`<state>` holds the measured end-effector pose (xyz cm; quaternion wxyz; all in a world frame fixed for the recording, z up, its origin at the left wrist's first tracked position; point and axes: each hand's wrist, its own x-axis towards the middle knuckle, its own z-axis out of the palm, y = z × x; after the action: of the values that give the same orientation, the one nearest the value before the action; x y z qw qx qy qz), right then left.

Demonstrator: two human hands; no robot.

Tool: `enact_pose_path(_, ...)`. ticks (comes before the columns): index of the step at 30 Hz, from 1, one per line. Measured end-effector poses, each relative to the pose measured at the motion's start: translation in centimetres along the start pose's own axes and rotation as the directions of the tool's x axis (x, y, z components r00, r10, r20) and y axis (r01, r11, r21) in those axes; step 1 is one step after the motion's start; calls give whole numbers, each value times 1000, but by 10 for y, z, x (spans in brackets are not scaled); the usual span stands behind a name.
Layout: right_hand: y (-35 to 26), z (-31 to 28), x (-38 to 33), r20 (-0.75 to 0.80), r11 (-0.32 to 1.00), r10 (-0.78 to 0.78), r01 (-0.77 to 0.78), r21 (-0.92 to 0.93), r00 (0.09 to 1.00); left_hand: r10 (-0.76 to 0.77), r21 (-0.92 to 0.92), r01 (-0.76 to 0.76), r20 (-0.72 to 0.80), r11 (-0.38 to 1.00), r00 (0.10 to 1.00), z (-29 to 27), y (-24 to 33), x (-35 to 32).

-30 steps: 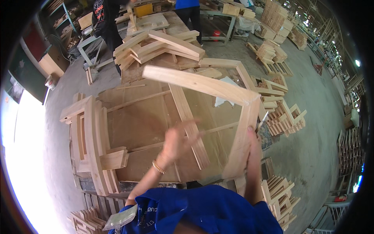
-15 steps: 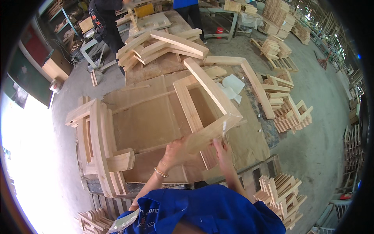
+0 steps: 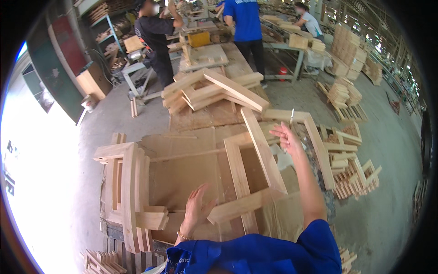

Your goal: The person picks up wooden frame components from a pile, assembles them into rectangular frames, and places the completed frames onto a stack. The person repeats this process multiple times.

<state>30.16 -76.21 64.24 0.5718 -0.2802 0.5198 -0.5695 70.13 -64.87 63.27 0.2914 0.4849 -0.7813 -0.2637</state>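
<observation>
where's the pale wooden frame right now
In the head view, the pale wooden frame lies centre on the cardboard-covered workbench, between the left hand and right hand.

We see the wooden frame (image 3: 248,178) dropped from raised to lying flat on the workbench (image 3: 182,169). Left hand (image 3: 197,208) slid to its near corner; right hand (image 3: 285,136) let go, now lifted open above.

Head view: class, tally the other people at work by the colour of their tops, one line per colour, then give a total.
Black top: 1
Blue top: 1
Pale top: 1
Total: 3 people, all at the far benches, beyond the pile of wooden frames.
</observation>
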Motion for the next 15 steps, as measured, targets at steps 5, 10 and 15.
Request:
enact_pose_path(5,-25,21,121,-16,986,96,-93,141,995,-88,-29,86,-60,996,994,-27,18,6)
enact_pose_path(10,-17,40,162,37,948,98,-105,301,994,-187,-224,150,-153,963,970,-31,13,10)
enact_pose_path(15,-2,56,104,-79,955,-30,52,292,996,-296,-347,256,-68,902,953,-27,11,33)
